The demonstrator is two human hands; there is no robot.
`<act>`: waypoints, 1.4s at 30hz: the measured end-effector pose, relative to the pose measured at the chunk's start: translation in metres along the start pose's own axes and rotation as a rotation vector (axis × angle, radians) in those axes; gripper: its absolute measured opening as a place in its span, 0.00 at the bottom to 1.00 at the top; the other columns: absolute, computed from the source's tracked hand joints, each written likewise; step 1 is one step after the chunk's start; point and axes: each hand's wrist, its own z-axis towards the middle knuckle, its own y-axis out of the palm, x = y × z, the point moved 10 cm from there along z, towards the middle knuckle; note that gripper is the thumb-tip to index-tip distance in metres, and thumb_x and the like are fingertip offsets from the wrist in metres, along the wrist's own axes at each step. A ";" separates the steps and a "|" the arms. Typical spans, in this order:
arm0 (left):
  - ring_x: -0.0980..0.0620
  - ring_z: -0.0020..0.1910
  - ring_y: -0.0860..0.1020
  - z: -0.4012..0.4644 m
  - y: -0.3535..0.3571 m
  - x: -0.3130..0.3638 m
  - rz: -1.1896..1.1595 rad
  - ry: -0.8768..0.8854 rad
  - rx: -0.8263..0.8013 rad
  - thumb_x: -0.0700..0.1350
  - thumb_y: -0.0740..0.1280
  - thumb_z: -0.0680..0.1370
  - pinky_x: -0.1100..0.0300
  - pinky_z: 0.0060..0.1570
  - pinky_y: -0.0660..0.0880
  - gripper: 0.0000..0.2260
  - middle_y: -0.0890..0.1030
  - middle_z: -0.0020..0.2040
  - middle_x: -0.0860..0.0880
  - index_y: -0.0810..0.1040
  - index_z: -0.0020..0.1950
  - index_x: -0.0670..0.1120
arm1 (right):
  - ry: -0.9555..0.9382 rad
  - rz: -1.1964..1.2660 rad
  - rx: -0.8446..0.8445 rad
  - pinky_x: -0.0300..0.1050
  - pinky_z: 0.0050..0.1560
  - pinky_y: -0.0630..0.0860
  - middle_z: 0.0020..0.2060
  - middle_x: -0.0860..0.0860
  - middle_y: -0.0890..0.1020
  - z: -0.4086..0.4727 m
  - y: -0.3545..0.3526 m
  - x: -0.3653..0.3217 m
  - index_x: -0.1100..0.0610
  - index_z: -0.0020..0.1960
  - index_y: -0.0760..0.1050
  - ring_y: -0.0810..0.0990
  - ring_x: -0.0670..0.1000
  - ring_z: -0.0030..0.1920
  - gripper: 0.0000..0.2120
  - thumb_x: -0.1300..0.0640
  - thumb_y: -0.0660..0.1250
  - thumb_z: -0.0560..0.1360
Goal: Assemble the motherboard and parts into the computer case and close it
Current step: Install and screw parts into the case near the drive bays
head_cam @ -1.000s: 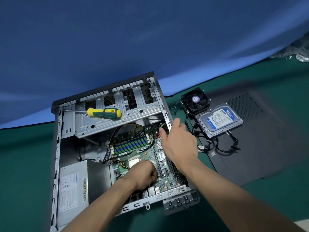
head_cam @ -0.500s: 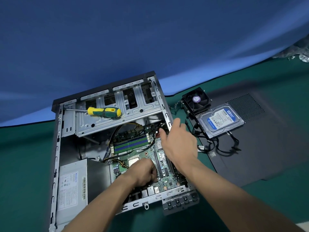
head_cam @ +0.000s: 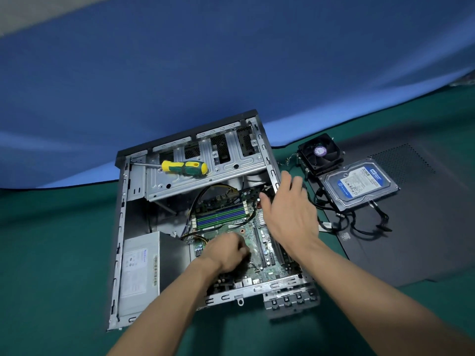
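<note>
The open computer case (head_cam: 120, 227) lies on its side on the green table. The green motherboard (head_cam: 267, 263) sits inside it, with blue and green memory slots (head_cam: 221, 217). My left hand (head_cam: 226, 253) rests on the board's middle with its fingers curled; what is under it is hidden. My right hand (head_cam: 290, 214) hovers over the board's right side and the case's right rail, with its fingers spread and holding nothing. A fan cooler (head_cam: 320, 154) and a blue-labelled hard drive (head_cam: 359, 186) lie outside the case to the right.
A yellow and green screwdriver (head_cam: 185, 168) lies on the metal drive cage (head_cam: 231, 170). The grey power supply (head_cam: 138, 273) fills the case's near left corner. The black side panel (head_cam: 424, 240) lies flat on the right, under the drive and loose black cables (head_cam: 359, 227).
My right hand's fingers have spread a little wider. Both hands stay over the same parts of the board. The view has shifted slightly.
</note>
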 end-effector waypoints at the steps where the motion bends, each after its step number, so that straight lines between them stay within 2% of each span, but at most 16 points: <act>1: 0.51 0.48 0.79 -0.003 -0.005 -0.002 0.024 0.014 0.038 0.46 0.62 0.80 0.56 0.52 0.75 0.08 0.81 0.50 0.48 0.79 0.52 0.46 | -0.040 -0.011 0.026 0.48 0.43 0.76 0.59 0.57 0.68 -0.002 -0.003 -0.004 0.58 0.69 0.57 0.72 0.55 0.54 0.25 0.44 0.56 0.79; 4: 0.48 0.57 0.76 -0.007 -0.010 -0.013 0.105 0.043 0.076 0.38 0.62 0.77 0.54 0.59 0.73 0.07 0.77 0.57 0.47 0.79 0.52 0.44 | -0.166 -0.107 0.070 0.49 0.50 0.72 0.58 0.58 0.69 -0.006 -0.006 -0.018 0.58 0.67 0.62 0.69 0.55 0.53 0.22 0.45 0.57 0.79; 8: 0.49 0.57 0.72 -0.011 -0.003 -0.020 0.322 0.073 0.047 0.44 0.65 0.78 0.54 0.62 0.69 0.05 0.76 0.55 0.48 0.78 0.52 0.47 | -0.154 -0.109 0.001 0.50 0.51 0.70 0.58 0.58 0.68 -0.003 0.001 -0.017 0.56 0.68 0.59 0.70 0.56 0.53 0.22 0.45 0.56 0.79; 11: 0.50 0.57 0.71 -0.011 -0.005 -0.020 0.355 0.093 0.074 0.48 0.65 0.78 0.56 0.61 0.68 0.07 0.76 0.55 0.49 0.78 0.53 0.48 | -0.150 -0.110 -0.012 0.49 0.50 0.71 0.57 0.57 0.68 -0.002 0.003 -0.017 0.55 0.69 0.57 0.70 0.56 0.52 0.23 0.45 0.56 0.79; 17: 0.53 0.53 0.74 -0.021 -0.023 -0.021 0.220 0.129 0.192 0.43 0.67 0.76 0.63 0.49 0.68 0.03 0.79 0.52 0.52 0.75 0.48 0.51 | -0.163 -0.142 -0.014 0.51 0.53 0.69 0.57 0.58 0.68 -0.002 0.003 -0.017 0.56 0.70 0.56 0.69 0.56 0.53 0.24 0.45 0.55 0.80; 19: 0.53 0.52 0.74 -0.025 -0.026 -0.023 0.198 0.114 0.194 0.41 0.66 0.75 0.64 0.45 0.64 0.08 0.79 0.49 0.52 0.70 0.43 0.53 | -0.168 -0.142 -0.022 0.51 0.54 0.69 0.58 0.58 0.68 -0.002 0.004 -0.019 0.56 0.70 0.56 0.69 0.56 0.54 0.24 0.45 0.55 0.80; 21: 0.51 0.52 0.74 -0.029 -0.027 -0.023 0.178 0.109 0.189 0.38 0.65 0.73 0.63 0.46 0.66 0.09 0.78 0.49 0.52 0.71 0.42 0.52 | -0.170 -0.144 -0.030 0.51 0.54 0.70 0.58 0.58 0.68 -0.003 0.004 -0.019 0.56 0.71 0.57 0.69 0.56 0.54 0.24 0.45 0.55 0.80; 24: 0.52 0.52 0.73 -0.034 -0.030 -0.023 0.081 0.099 0.199 0.35 0.64 0.72 0.60 0.51 0.70 0.10 0.76 0.47 0.54 0.78 0.48 0.48 | -0.171 -0.141 -0.034 0.51 0.54 0.70 0.58 0.58 0.69 -0.003 0.003 -0.017 0.56 0.70 0.57 0.69 0.57 0.54 0.23 0.45 0.55 0.80; 27: 0.57 0.48 0.71 -0.037 -0.034 -0.028 0.002 0.072 0.221 0.34 0.63 0.71 0.64 0.48 0.70 0.11 0.71 0.42 0.61 0.75 0.44 0.50 | -0.167 -0.117 -0.042 0.51 0.52 0.71 0.57 0.58 0.68 -0.003 0.003 -0.018 0.55 0.70 0.57 0.70 0.57 0.54 0.23 0.45 0.55 0.80; 29: 0.58 0.47 0.70 -0.037 -0.034 -0.029 0.000 0.065 0.210 0.34 0.63 0.72 0.64 0.46 0.69 0.12 0.70 0.40 0.61 0.73 0.43 0.53 | -0.161 -0.105 -0.053 0.50 0.51 0.73 0.57 0.58 0.68 -0.003 0.004 -0.018 0.54 0.70 0.55 0.71 0.56 0.53 0.23 0.45 0.54 0.80; 33: 0.54 0.50 0.79 -0.030 -0.023 -0.036 -0.136 0.002 0.119 0.31 0.63 0.70 0.55 0.52 0.77 0.15 0.81 0.44 0.55 0.75 0.37 0.53 | -0.130 -0.056 -0.082 0.48 0.46 0.75 0.57 0.58 0.67 -0.002 0.008 -0.013 0.52 0.72 0.52 0.71 0.55 0.52 0.25 0.43 0.53 0.80; 35: 0.54 0.53 0.80 -0.030 -0.022 -0.036 -0.155 -0.014 0.110 0.30 0.64 0.70 0.52 0.53 0.78 0.18 0.82 0.45 0.53 0.74 0.35 0.54 | -0.119 -0.045 -0.091 0.47 0.44 0.75 0.58 0.57 0.66 0.000 0.009 -0.012 0.51 0.73 0.51 0.71 0.55 0.53 0.27 0.42 0.53 0.79; 39: 0.54 0.53 0.78 -0.029 -0.031 -0.031 -0.092 0.001 0.219 0.33 0.64 0.72 0.53 0.51 0.76 0.16 0.79 0.47 0.54 0.71 0.35 0.55 | -0.113 -0.065 -0.118 0.47 0.45 0.75 0.58 0.57 0.66 0.001 0.012 -0.012 0.51 0.75 0.47 0.71 0.56 0.55 0.29 0.41 0.52 0.79; 42: 0.54 0.49 0.78 -0.026 -0.032 -0.036 -0.103 -0.030 0.208 0.33 0.63 0.72 0.55 0.48 0.77 0.16 0.80 0.47 0.55 0.70 0.34 0.55 | -0.105 -0.073 -0.133 0.45 0.43 0.71 0.58 0.57 0.65 0.001 0.014 -0.011 0.50 0.76 0.46 0.70 0.55 0.54 0.30 0.40 0.52 0.79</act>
